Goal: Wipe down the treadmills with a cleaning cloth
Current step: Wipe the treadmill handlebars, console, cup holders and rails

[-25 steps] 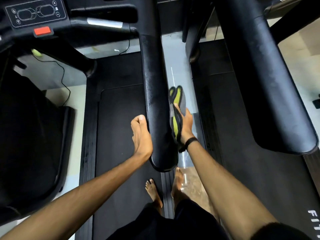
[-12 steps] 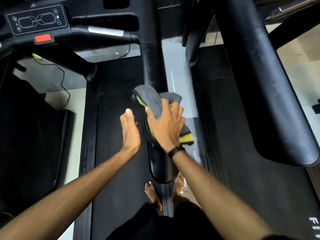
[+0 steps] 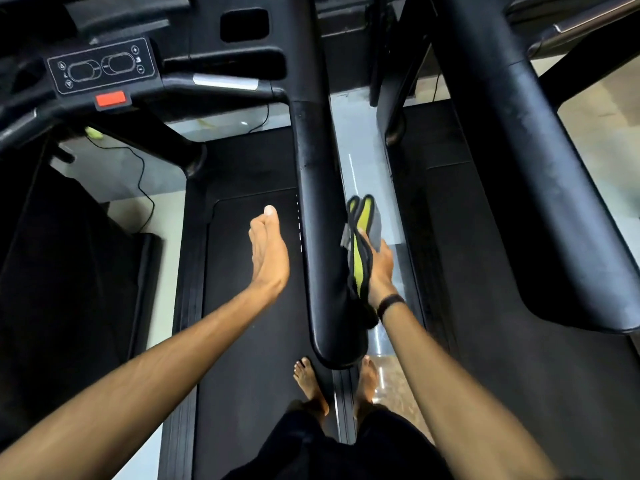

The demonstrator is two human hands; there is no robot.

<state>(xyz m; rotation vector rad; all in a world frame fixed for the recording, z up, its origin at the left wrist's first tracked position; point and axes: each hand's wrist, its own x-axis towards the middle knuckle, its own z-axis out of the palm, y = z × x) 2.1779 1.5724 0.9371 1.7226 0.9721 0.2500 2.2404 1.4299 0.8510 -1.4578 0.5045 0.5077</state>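
A black padded treadmill handrail [image 3: 318, 216] runs down the middle of the head view. My right hand [image 3: 380, 271] presses a folded grey and yellow-green cleaning cloth [image 3: 361, 244] flat against the rail's right side, fingers straight. My left hand [image 3: 268, 252] is held edge-on with straight fingers just left of the rail, a small gap between them. The treadmill belt [image 3: 249, 341] lies below, and its console [image 3: 100, 69] with a red stop button [image 3: 110, 99] is at the upper left.
A second treadmill's thick black handrail [image 3: 526, 188] crosses the right side above its belt [image 3: 519, 375]. A strip of pale floor [image 3: 360, 168] runs between the two machines. My bare feet [image 3: 311, 386] stand at the belt's right edge. A cable [image 3: 142, 174] trails at left.
My right hand has carried the cloth from the top of the rail down onto its right side. My left hand has drifted slightly away from the rail.
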